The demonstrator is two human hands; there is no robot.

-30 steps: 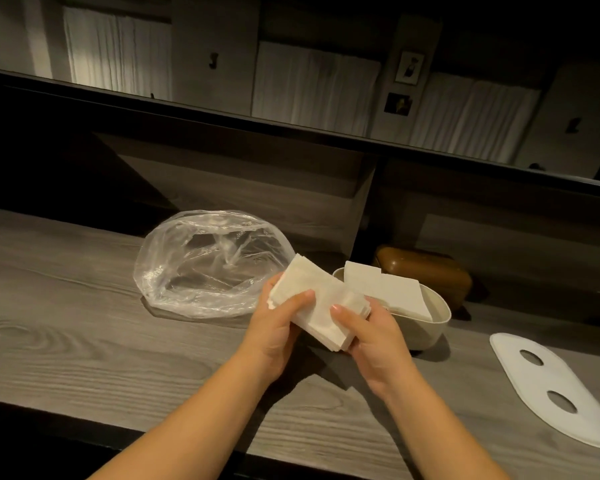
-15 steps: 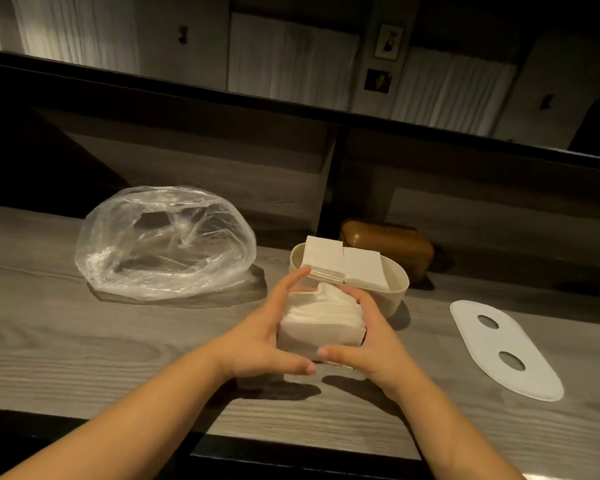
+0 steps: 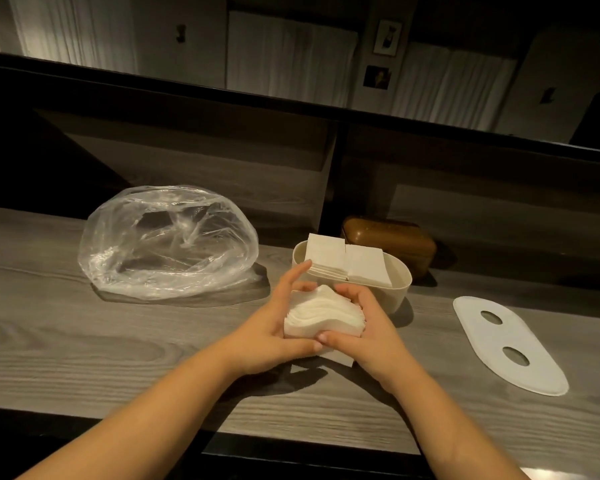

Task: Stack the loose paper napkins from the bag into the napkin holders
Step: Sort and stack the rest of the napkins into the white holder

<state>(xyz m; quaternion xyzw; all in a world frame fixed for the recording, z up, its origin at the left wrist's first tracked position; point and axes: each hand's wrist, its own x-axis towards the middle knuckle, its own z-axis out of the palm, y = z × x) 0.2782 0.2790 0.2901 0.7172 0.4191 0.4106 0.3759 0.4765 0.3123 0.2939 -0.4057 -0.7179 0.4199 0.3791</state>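
Far left on the grey wood-grain counter (image 3: pixel 66 341): clear plastic bag (image 3: pixel 166 244), crinkled and slumped, mouth toward the centre; no napkins visible inside it (reflections make this hard to confirm).

Centre: left hand (image 3: pixel 267 336) and right hand (image 3: pixel 367 327) cup a stack of white paper napkins (image 3: pixel 321 315) from both sides, thumbs meeting at the near edge, fingers curled round the ends. The squeeze bows the soft sheets into a wavy fan, probably to square the edges before loading.

Just behind the hands — the oval cream napkin holder (image 3: pixel 400 289), smooth-walled, with two piles of folded napkins already standing above its rim.

Behind it, a brown rounded-lid box (image 3: pixel 395 242). Far right: the flat white oval lid (image 3: pixel 509 344) with two holes, set aside so the holder stays open.
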